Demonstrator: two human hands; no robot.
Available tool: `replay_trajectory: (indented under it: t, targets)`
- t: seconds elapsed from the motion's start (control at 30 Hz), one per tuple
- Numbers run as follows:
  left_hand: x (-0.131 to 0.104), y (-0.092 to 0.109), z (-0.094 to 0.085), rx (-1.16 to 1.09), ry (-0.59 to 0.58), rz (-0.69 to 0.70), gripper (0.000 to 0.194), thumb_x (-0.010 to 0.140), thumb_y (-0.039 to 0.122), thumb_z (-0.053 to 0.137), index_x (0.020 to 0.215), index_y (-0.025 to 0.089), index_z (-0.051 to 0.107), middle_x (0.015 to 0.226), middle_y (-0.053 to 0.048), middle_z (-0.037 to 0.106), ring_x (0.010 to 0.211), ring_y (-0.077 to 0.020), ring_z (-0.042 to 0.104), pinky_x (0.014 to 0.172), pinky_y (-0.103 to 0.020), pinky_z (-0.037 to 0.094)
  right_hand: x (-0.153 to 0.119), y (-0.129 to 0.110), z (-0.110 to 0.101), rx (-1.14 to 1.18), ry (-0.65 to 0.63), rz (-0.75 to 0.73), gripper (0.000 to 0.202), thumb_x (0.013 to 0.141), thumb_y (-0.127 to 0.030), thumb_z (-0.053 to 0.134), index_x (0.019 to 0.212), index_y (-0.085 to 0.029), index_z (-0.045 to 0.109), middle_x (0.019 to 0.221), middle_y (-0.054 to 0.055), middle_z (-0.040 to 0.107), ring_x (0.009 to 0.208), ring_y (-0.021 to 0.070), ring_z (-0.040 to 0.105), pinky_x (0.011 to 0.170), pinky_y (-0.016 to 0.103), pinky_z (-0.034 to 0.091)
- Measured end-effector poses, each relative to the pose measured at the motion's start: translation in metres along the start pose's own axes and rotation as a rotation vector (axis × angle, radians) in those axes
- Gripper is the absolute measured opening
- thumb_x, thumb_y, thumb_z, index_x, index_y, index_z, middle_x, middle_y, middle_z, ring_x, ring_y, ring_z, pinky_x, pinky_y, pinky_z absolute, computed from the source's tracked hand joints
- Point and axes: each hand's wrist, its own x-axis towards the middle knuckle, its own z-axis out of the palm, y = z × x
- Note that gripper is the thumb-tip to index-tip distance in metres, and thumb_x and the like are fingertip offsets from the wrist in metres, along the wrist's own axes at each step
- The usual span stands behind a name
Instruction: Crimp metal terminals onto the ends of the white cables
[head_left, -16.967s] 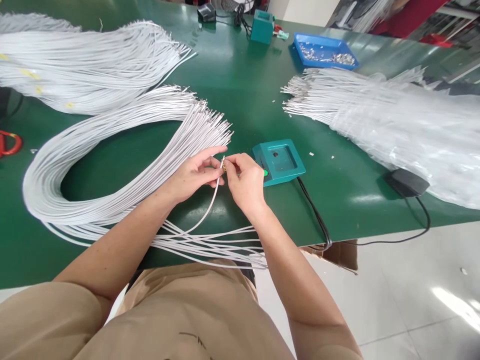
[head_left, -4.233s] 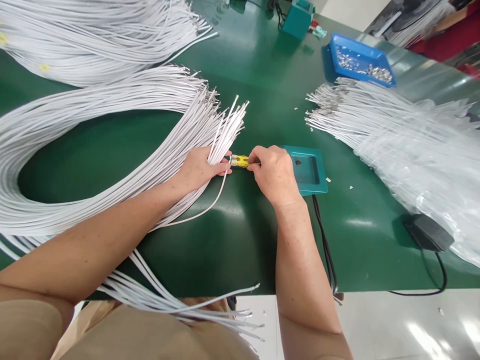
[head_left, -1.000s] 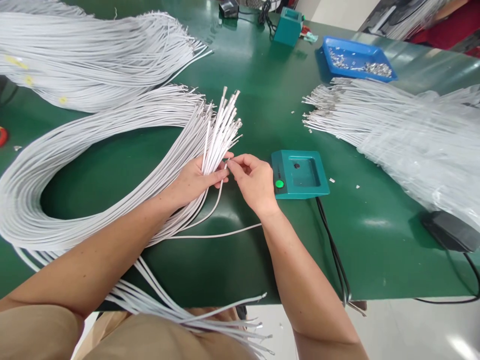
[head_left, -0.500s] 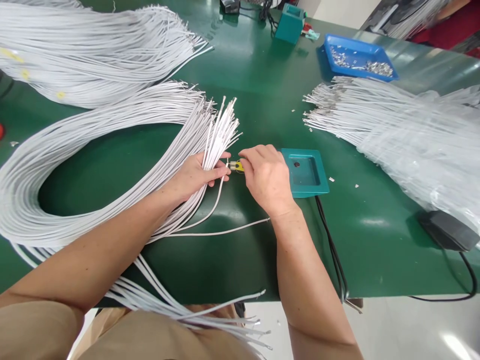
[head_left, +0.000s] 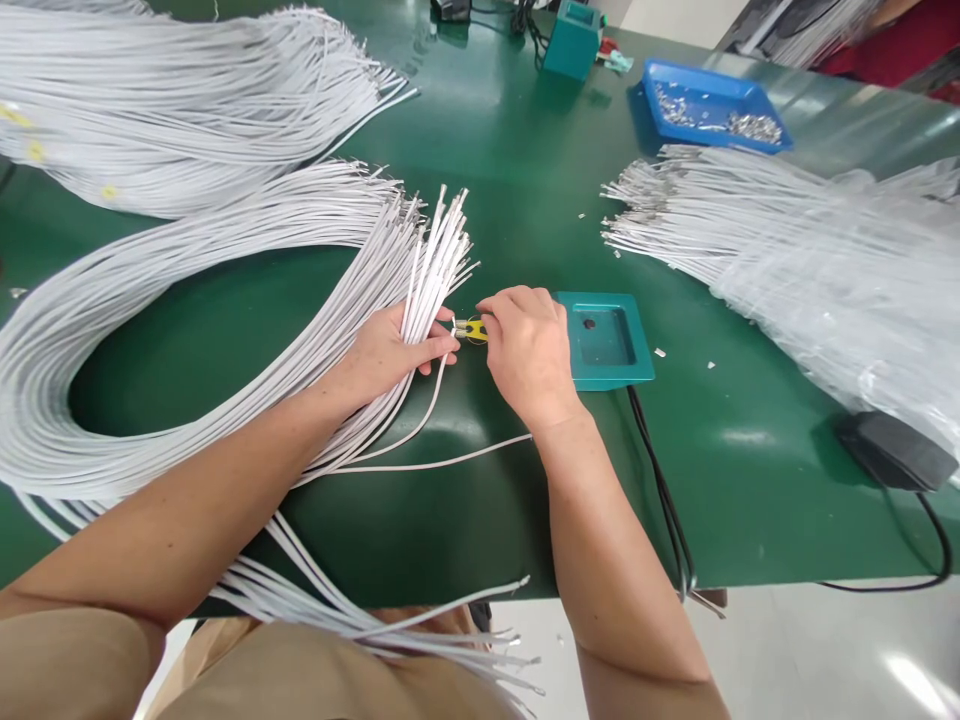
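My left hand (head_left: 401, 352) is closed round a bunch of white cables (head_left: 439, 250), its thumb and a finger pinching one cable near its end. Close by on the right, my right hand (head_left: 529, 345) grips a small tool with yellow handles (head_left: 473, 329). The tool's metal tip meets the end of the pinched cable. Behind my right hand lies a teal tray-like block (head_left: 613, 342) with a shallow recess. One loose cable (head_left: 442, 465) stretches below both hands. The bunch runs back into a large looped bundle (head_left: 180, 225).
Another cable bundle (head_left: 225, 100) lies at the upper left. On the right are plastic-wrapped cables (head_left: 810, 240), a black box (head_left: 896, 450) and a blue tray (head_left: 712, 105) of small metal parts. A teal box (head_left: 573, 42) stands at the back. Cables hang over the front edge.
The whole view has shifted slightly. Both hands keep their hold on the cables and the tool, with no clear movement between them.
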Motion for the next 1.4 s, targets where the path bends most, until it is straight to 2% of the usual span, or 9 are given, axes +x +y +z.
replay_trajectory:
  t: [0.1, 0.3, 0.67, 0.77, 0.83, 0.93, 1.17, 1.27, 1.4]
  targets:
    - [0.002, -0.002, 0.0, 0.004, 0.012, -0.003, 0.035, 0.072, 0.02, 0.08, 0.103, 0.012, 0.065, 0.079, -0.003, 0.07, 0.069, -0.0176, 0.073, 0.051, -0.021, 0.052, -0.002, 0.004, -0.003, -0.157, -0.068, -0.04, 0.025, 0.092, -0.009, 0.045, 0.098, -0.014, 0.07, 0.097, 0.012, 0.072, 0.093, 0.0271, 0.058, 0.101, 0.042, 0.034]
    - [0.006, -0.006, 0.001, -0.008, 0.044, -0.031, 0.036, 0.072, 0.019, 0.08, 0.104, 0.013, 0.065, 0.081, 0.0, 0.068, 0.069, -0.0148, 0.073, 0.062, -0.023, 0.057, 0.0, 0.014, -0.011, -0.176, -0.171, -0.13, 0.027, 0.086, -0.005, 0.05, 0.103, -0.013, 0.069, 0.095, 0.01, 0.073, 0.094, 0.0261, 0.059, 0.101, 0.039, 0.035]
    - [0.012, -0.012, 0.001, 0.109, 0.044, -0.056, 0.036, 0.071, 0.022, 0.079, 0.104, 0.014, 0.066, 0.077, 0.0, 0.071, 0.071, -0.0184, 0.075, 0.071, -0.03, 0.062, 0.005, 0.019, -0.007, -0.223, -0.165, -0.176, 0.03, 0.089, -0.009, 0.049, 0.097, -0.015, 0.078, 0.077, 0.009, 0.07, 0.087, 0.0243, 0.058, 0.105, 0.041, 0.039]
    - [0.013, -0.014, 0.0, 0.104, 0.029, -0.06, 0.04, 0.07, 0.025, 0.08, 0.105, 0.014, 0.066, 0.078, -0.001, 0.072, 0.074, -0.0209, 0.076, 0.072, -0.032, 0.063, 0.002, 0.022, -0.01, -0.196, -0.14, -0.146, 0.029, 0.093, -0.016, 0.049, 0.105, -0.018, 0.076, 0.09, 0.01, 0.073, 0.1, 0.0253, 0.06, 0.115, 0.05, 0.029]
    - [0.013, -0.012, 0.0, 0.113, 0.026, -0.074, 0.041, 0.07, 0.025, 0.08, 0.106, 0.013, 0.067, 0.08, -0.001, 0.072, 0.075, -0.0211, 0.076, 0.074, -0.032, 0.063, -0.001, 0.025, -0.012, -0.226, -0.055, -0.06, 0.031, 0.096, -0.023, 0.049, 0.118, -0.017, 0.07, 0.114, 0.013, 0.071, 0.119, 0.03, 0.055, 0.117, 0.06, 0.02]
    - [0.011, -0.006, 0.001, 0.117, 0.03, -0.115, 0.04, 0.071, 0.022, 0.079, 0.108, 0.012, 0.067, 0.08, -0.001, 0.072, 0.076, -0.0198, 0.076, 0.079, -0.033, 0.062, -0.005, 0.031, -0.01, -0.342, 0.025, 0.111, 0.044, 0.099, -0.031, 0.045, 0.138, -0.014, 0.054, 0.145, 0.019, 0.052, 0.14, 0.038, 0.038, 0.113, 0.069, 0.018]
    - [0.01, -0.004, -0.003, 0.024, 0.042, -0.107, 0.04, 0.069, 0.019, 0.08, 0.107, 0.013, 0.067, 0.079, 0.001, 0.069, 0.073, -0.0176, 0.074, 0.073, -0.03, 0.06, -0.003, 0.03, -0.01, -0.352, 0.024, 0.132, 0.045, 0.099, -0.03, 0.046, 0.14, -0.013, 0.051, 0.149, 0.02, 0.048, 0.142, 0.0383, 0.035, 0.113, 0.064, 0.023]
    - [0.009, -0.004, -0.006, 0.004, 0.066, -0.039, 0.039, 0.067, 0.022, 0.081, 0.102, 0.014, 0.067, 0.091, -0.002, 0.07, 0.072, -0.0159, 0.071, 0.064, -0.025, 0.055, -0.001, 0.007, -0.016, -0.166, 0.018, -0.006, 0.031, 0.098, -0.028, 0.048, 0.12, -0.014, 0.065, 0.129, 0.017, 0.064, 0.121, 0.0316, 0.053, 0.103, 0.047, 0.039]
    - [0.006, -0.002, -0.008, -0.058, 0.071, 0.052, 0.044, 0.064, 0.027, 0.083, 0.102, 0.015, 0.065, 0.101, -0.005, 0.072, 0.075, -0.0143, 0.067, 0.067, -0.026, 0.054, -0.013, -0.04, -0.01, 0.131, -0.313, -0.481, 0.025, 0.097, -0.027, 0.053, 0.088, -0.016, 0.074, 0.092, 0.009, 0.073, 0.099, 0.0237, 0.06, 0.09, 0.035, 0.044]
